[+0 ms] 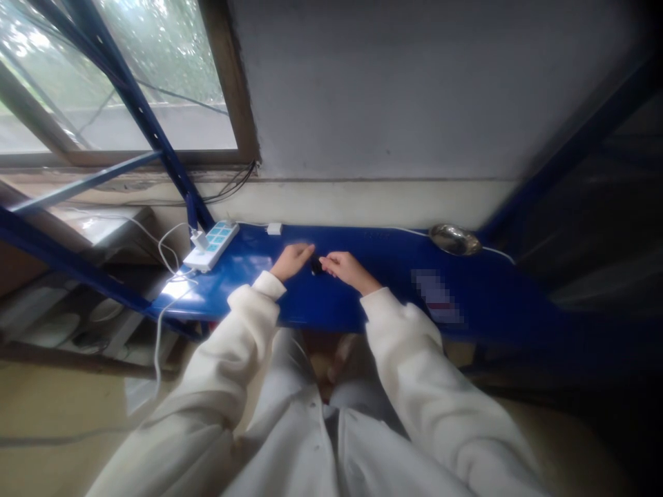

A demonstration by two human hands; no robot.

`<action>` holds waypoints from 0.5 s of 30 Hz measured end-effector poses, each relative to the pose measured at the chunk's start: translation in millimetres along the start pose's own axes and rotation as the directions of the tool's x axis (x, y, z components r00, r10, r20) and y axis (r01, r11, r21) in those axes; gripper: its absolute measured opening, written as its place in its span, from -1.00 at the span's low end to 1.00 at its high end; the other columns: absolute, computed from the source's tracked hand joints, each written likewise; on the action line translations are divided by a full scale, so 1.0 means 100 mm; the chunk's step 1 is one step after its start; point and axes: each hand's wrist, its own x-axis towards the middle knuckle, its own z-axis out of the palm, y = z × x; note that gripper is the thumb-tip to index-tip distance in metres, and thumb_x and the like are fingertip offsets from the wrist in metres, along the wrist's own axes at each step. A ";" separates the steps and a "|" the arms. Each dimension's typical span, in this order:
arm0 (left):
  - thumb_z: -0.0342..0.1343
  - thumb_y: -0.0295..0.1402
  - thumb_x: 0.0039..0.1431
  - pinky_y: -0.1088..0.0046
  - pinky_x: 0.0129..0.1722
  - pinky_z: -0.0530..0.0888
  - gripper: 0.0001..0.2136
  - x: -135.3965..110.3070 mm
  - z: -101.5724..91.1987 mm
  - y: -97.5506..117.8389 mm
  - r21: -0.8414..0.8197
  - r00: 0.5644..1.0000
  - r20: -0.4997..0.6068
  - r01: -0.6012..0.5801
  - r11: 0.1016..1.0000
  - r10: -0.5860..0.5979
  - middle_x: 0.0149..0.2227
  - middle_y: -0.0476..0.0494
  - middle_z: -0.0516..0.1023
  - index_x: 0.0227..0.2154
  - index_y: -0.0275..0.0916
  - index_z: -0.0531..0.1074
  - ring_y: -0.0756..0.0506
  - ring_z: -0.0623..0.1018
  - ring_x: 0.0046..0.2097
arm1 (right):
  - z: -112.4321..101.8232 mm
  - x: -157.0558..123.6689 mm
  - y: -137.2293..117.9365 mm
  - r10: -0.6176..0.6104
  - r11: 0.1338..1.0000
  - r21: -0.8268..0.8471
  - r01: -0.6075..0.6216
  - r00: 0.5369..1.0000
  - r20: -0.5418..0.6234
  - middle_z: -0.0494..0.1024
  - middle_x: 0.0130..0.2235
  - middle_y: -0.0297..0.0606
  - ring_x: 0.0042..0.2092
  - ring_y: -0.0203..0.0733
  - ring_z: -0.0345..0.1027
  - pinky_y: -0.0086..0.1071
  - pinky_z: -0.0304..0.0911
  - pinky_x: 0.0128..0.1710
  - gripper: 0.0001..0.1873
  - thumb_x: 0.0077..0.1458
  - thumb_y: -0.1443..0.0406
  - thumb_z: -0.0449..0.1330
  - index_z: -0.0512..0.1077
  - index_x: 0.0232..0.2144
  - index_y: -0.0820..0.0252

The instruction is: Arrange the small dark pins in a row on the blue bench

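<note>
Both of my hands rest on a blue shelf point(362, 297) in front of me, in white sleeves. My left hand point(293, 260) lies with fingers stretched toward a small dark object point(316, 266) between the hands. My right hand point(342, 266) has its fingers curled and pinches that dark object at its fingertips. The object is too small to name.
A white power strip point(212, 245) with a plugged-in white charger point(199, 239) and trailing cables lies at the shelf's left end. A shiny metal dish point(454, 239) sits at the back right. A window is at upper left, with blue rack struts point(129, 90) crossing it.
</note>
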 end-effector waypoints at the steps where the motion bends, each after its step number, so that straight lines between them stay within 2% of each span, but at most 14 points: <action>1: -0.17 -0.13 0.08 0.56 -0.55 0.16 -0.60 0.00 0.00 0.00 -0.022 1.000 -0.001 0.021 1.000 -0.021 -0.72 0.05 0.19 -0.73 -0.29 0.15 0.09 0.20 -0.60 | 0.00 0.00 -0.01 -0.003 1.000 0.009 0.003 1.000 0.007 0.36 -0.61 -0.37 -0.57 -0.41 0.18 -0.53 0.03 -0.55 -0.62 0.02 0.09 -0.04 0.35 -0.57 0.25; 4: -0.14 -0.12 0.05 0.56 -0.60 0.14 -0.59 0.02 -0.01 -0.02 -0.092 0.995 0.011 0.099 0.991 -0.098 -0.77 0.06 0.15 -0.77 -0.30 0.14 0.11 0.17 -0.65 | 0.00 -0.01 -0.02 -0.025 0.999 -0.023 0.025 1.000 0.005 0.36 -0.60 -0.37 -0.58 -0.42 0.16 -0.53 0.01 -0.55 -0.63 0.03 0.11 -0.04 0.35 -0.57 0.26; 8: -0.09 -0.15 0.02 0.56 -0.63 0.15 -0.59 0.05 0.00 -0.08 -0.196 0.987 0.040 0.163 0.967 -0.158 -0.82 0.06 0.14 -0.80 -0.29 0.13 0.12 0.16 -0.70 | 0.00 0.00 -0.07 -0.127 0.972 -0.202 0.118 0.991 -0.030 0.38 -0.56 -0.34 -0.53 -0.39 0.16 -0.51 0.01 -0.49 -0.69 0.06 0.17 -0.02 0.35 -0.56 0.24; 12: -0.04 -0.24 -0.01 0.57 -0.69 0.11 -0.67 0.08 0.03 -0.13 -0.379 0.954 0.046 0.291 0.878 -0.297 -0.81 0.09 0.13 -0.77 -0.27 0.11 0.13 0.15 -0.74 | -0.08 0.05 -0.14 -0.299 0.857 -0.443 0.263 0.954 -0.013 0.39 -0.47 -0.27 -0.42 -0.33 0.17 -0.46 0.01 -0.38 -0.73 0.08 0.23 -0.02 0.33 -0.55 0.24; 15: -0.04 -0.25 0.01 0.58 -0.73 0.08 -0.69 0.07 -0.01 -0.15 -0.486 0.918 0.052 0.366 0.793 -0.392 -0.80 0.09 0.14 -0.74 -0.27 0.11 0.14 0.14 -0.75 | -0.17 0.07 -0.15 -0.364 0.765 -0.555 0.326 0.930 0.045 0.37 -0.44 -0.23 -0.38 -0.30 0.16 -0.44 0.00 -0.35 -0.77 0.09 0.25 -0.02 0.32 -0.51 0.25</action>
